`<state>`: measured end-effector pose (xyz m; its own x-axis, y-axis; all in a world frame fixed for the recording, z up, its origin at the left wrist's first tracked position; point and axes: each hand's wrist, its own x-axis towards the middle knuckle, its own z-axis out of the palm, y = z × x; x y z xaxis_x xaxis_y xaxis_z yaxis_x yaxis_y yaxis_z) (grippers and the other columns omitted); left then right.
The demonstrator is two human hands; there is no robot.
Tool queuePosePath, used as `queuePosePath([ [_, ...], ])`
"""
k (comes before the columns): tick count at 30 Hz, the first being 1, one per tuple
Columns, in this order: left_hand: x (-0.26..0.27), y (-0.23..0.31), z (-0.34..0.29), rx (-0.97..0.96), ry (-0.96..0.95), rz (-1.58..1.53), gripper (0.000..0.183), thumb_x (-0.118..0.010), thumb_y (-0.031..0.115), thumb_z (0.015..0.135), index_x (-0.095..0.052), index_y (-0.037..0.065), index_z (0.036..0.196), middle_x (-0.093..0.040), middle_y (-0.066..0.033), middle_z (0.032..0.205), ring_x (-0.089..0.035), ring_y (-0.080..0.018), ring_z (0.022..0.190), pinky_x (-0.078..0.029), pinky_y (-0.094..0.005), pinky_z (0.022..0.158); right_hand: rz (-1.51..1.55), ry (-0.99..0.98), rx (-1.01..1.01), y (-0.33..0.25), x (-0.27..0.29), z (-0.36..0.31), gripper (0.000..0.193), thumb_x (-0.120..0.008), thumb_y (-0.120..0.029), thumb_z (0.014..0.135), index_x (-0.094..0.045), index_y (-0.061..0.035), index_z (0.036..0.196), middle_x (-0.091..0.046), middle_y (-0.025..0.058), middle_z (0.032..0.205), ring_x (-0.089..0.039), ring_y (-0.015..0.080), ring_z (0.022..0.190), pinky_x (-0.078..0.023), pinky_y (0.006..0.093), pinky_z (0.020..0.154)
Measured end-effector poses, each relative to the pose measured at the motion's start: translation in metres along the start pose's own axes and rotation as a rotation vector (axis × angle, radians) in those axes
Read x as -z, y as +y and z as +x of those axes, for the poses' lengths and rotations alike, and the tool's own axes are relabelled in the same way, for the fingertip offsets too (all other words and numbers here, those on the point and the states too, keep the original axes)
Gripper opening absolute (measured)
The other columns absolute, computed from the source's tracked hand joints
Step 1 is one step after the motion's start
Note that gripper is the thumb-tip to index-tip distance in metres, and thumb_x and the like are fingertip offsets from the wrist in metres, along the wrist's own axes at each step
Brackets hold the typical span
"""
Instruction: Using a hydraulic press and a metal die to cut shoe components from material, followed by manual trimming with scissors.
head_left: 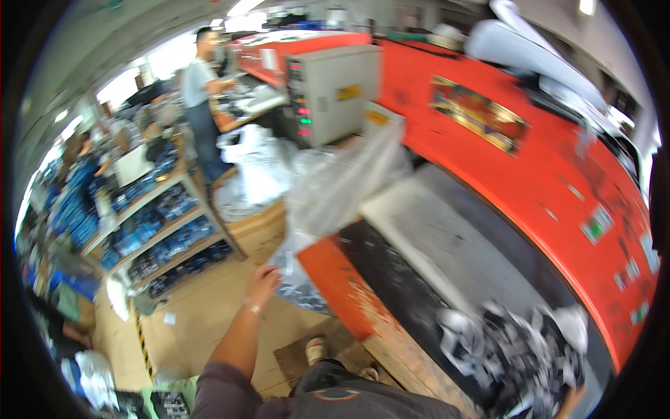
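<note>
My left hand (262,285) reaches out over the floor, its fingers closed at the edge of a large clear plastic bag (342,185). The bag hangs down beside the orange end of the machine table (328,269), with dark blue pieces showing through its lower part. At the lower right, a heap of black, grey and white fabric-like pieces (499,349) lies on the machine bed. A bit of my right hand or arm (572,399) shows at that heap's near edge; its fingers are hidden.
A long red machine (488,91) runs along the right, with a grey control box (335,91) behind. A shelf rack (174,223) of blue pieces stands left. Beyond it, a co-worker (199,105) stands by a white bag (258,167). Striped tape (144,346) marks the floor.
</note>
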<state>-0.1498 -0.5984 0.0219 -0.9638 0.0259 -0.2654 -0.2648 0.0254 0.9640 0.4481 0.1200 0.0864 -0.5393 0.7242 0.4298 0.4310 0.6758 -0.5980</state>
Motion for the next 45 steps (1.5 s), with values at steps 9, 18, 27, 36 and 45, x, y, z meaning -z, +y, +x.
queuePosePath([
  [9, -0.06, 0.063, 0.257, -0.339, -0.104, 0.627, 0.039, -0.065, 0.028, 0.078, -0.062, 0.006, 0.109, -0.062, -0.0153, 0.108, -0.059, -0.0283, 0.102, -0.046, -0.0366, 0.089, 0.135, -0.144, 0.124, -0.114, -0.271, 0.146, 0.053, -0.06, -0.008, 0.079, -0.045, 0.0007, 0.13, -0.055, 0.0191, 0.123, -0.056, 0.028, 0.11, -0.043, 0.0366, 0.096],
  [18, -0.129, 0.11, 0.447, -0.36, -0.208, 1.137, 0.099, -0.075, 0.04, 0.068, -0.021, 0.014, 0.146, -0.026, -0.0132, 0.151, -0.017, -0.029, 0.141, -0.02, -0.0517, 0.111, -0.054, -0.12, 0.063, -0.195, -0.361, 0.205, 0.05, -0.06, -0.008, 0.078, -0.048, 0.0014, 0.126, -0.057, 0.0198, 0.12, -0.056, 0.0288, 0.109, -0.043, 0.0366, 0.096],
  [27, -0.099, 0.045, 0.497, -0.145, -0.609, 1.232, 0.055, -0.059, 0.041, 0.085, -0.052, 0.007, 0.127, -0.059, -0.015, 0.122, -0.055, -0.0327, 0.115, -0.042, -0.0431, 0.098, -0.166, -0.125, -0.014, -0.234, -0.406, 0.195, 0.046, -0.06, -0.007, 0.078, -0.051, 0.0021, 0.122, -0.058, 0.0205, 0.117, -0.057, 0.0296, 0.108, -0.042, 0.0366, 0.096],
  [36, 0.013, 0.129, 0.4, -0.647, -0.068, 0.939, 0.016, -0.05, 0.014, 0.083, -0.058, 0.007, 0.094, -0.061, -0.0145, 0.095, -0.059, -0.0326, 0.091, -0.048, -0.0437, 0.077, -0.451, -0.105, -0.184, -0.247, -0.268, 0.074, 0.043, -0.061, -0.007, 0.077, -0.054, 0.0028, 0.118, -0.06, 0.0212, 0.114, -0.057, 0.0304, 0.108, -0.042, 0.0366, 0.096],
  [45, 0.034, 0.015, 0.236, -0.618, -0.491, 1.038, 0.034, -0.046, 0.028, 0.09, -0.059, 0.009, 0.114, -0.06, -0.0214, 0.114, -0.06, -0.0409, 0.094, -0.047, -0.0484, 0.083, -0.299, -0.134, -0.113, -0.331, -0.449, 0.027, 0.04, -0.061, -0.007, 0.076, -0.057, 0.0035, 0.114, -0.061, 0.0219, 0.11, -0.057, 0.0312, 0.107, -0.042, 0.0367, 0.096],
])
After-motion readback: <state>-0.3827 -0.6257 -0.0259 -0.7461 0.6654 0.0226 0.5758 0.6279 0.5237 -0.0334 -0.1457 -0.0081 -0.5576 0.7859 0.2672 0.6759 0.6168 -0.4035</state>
